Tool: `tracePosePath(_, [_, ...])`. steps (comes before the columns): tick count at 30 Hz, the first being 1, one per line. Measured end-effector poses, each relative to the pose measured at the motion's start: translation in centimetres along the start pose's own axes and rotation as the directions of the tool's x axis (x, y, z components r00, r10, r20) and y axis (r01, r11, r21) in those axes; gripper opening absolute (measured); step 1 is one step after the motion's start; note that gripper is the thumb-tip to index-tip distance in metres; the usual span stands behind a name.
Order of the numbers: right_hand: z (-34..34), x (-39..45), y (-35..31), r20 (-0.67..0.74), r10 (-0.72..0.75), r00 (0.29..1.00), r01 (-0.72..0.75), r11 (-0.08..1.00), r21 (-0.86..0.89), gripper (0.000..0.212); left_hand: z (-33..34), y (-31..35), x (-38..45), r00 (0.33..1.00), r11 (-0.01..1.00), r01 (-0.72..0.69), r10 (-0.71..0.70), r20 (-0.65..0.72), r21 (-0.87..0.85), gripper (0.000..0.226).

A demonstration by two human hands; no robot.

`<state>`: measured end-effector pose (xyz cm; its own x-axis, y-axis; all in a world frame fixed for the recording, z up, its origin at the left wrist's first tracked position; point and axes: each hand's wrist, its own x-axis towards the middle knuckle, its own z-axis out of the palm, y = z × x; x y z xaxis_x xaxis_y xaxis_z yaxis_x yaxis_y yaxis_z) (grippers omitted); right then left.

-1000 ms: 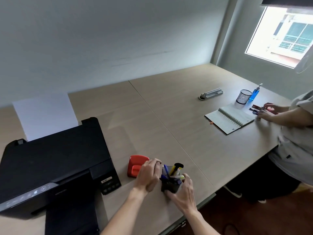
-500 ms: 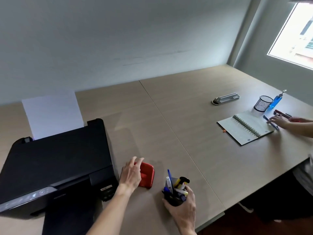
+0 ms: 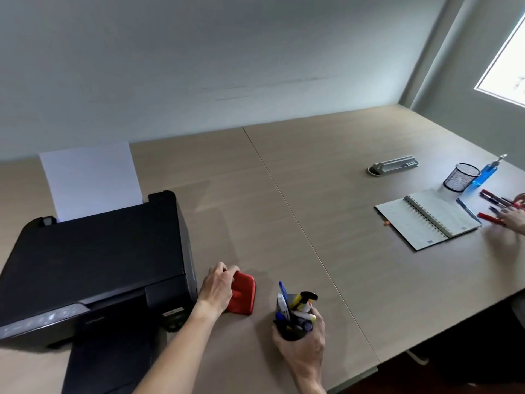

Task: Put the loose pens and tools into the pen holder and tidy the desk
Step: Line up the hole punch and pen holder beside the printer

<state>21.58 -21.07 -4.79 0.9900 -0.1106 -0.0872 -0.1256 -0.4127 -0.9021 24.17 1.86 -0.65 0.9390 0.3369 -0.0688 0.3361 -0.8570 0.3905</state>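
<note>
Red stapler (image 3: 243, 297) half-hidden under the gripping left hand (image 3: 218, 285); right hand (image 3: 305, 341) wraps the pen holder (image 3: 289, 329).

Wood-grain desk (image 3: 326, 172), two tops butted together, seam running diagonally from the back wall to the front edge. Left top: black printer (image 3: 93, 265) at the near-left corner with a white sheet (image 3: 91, 180) standing in its rear feed; red stapler-like block (image 3: 243, 294) just right of the printer; dark pen holder (image 3: 289, 331) full of pens near the front edge, just left of the seam. Right top: grey cable tray (image 3: 395, 165) toward the back, open spiral notebook (image 3: 429, 218), empty mesh cup (image 3: 460, 177), blue spray bottle (image 3: 487, 172) touching or just beside the cup, loose red and blue pens (image 3: 488, 207) right of the notebook.
</note>
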Motion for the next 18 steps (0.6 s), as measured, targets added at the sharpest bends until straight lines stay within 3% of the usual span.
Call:
tracePosePath(5, [0.0, 3.3, -1.5, 0.061, -0.044, 0.997, 0.044, 0.999, -0.002, 0.083, 0.6, -0.3, -1.0, 0.997, 0.996, 0.079, -0.079, -0.003, -0.052, 0.040])
tracePosePath(10, [0.9, 6.0, -3.5, 0.129, -0.098, 0.987, 0.099, 0.995, 0.001, 0.065, 1.0, -0.7, -1.7, 0.991, 0.987, 0.134, -0.135, -0.014, -0.094, 0.043])
tracePosePath(18, [3.2, 9.1, -5.5, 0.233, -0.158, 0.959, 0.169, 0.985, -0.028, 0.056, 0.8, -0.3, -1.2, 0.974, 0.976, 0.220, -0.219, -0.050, -0.001, 0.038])
